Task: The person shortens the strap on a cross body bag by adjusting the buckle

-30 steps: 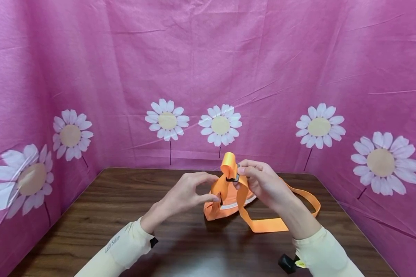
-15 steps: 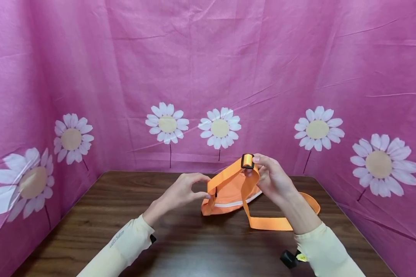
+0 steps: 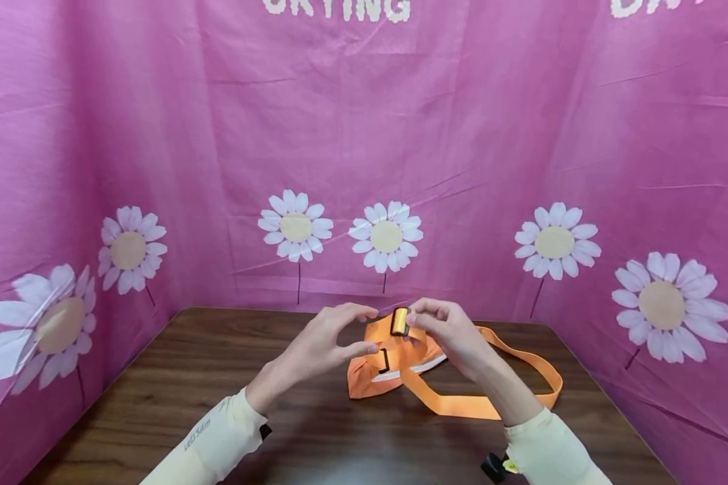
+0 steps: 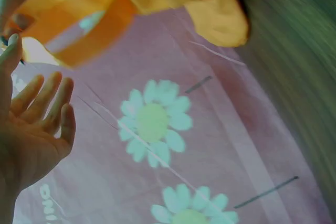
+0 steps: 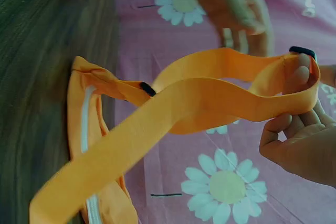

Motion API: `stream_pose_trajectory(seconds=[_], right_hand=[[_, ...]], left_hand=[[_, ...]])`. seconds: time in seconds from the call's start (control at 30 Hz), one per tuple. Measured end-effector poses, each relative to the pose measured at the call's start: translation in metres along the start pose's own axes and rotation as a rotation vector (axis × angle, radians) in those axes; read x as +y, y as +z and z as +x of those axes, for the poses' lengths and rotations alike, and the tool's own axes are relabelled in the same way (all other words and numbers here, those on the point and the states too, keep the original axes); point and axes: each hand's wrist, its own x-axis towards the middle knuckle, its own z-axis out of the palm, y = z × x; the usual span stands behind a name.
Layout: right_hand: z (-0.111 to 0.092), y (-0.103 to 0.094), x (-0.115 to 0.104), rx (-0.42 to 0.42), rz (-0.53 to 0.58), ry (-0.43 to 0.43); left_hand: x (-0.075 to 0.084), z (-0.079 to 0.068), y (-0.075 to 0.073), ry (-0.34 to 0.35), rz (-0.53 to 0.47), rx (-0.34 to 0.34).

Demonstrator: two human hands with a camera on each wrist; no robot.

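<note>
An orange waist bag (image 3: 359, 384) with a white zipper (image 5: 85, 116) rests on the table, its orange strap (image 3: 461, 405) looped up and trailing to the right. My right hand (image 3: 455, 340) pinches the strap at a black slide buckle (image 3: 393, 327), fingers inside the loop in the right wrist view. Lower on the strap, by the bag's end, sits a second black buckle (image 3: 385, 362). My left hand (image 3: 318, 342) hovers left of the loop, thumb and fingers spread; in the left wrist view its fingers (image 4: 47, 103) hold nothing.
Dark wood-grain table (image 3: 176, 377) lies under the bag. Behind it and at both sides hangs a pink curtain (image 3: 461, 135) printed with daisies. A strap loop (image 3: 549, 367) curves over the table beyond my right forearm.
My right hand first lifted the slide buckle up and right, then brought it back left and lower. The left hand has left the strap and is spread beside it.
</note>
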Motion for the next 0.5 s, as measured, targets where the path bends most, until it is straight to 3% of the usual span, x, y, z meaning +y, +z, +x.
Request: stream_pose_trajectory(seconds=[0.2,0.5], right_hand=[[0.0,0.016,0.01,-0.097,-0.111,0.036],[-0.006,0.003,0.01,-0.133,-0.127,0.109]], left_hand=[[0.015,0.0,0.003,0.116,0.041,0.053],[0.019,-0.001,-0.002,0.11,0.006,0.06]])
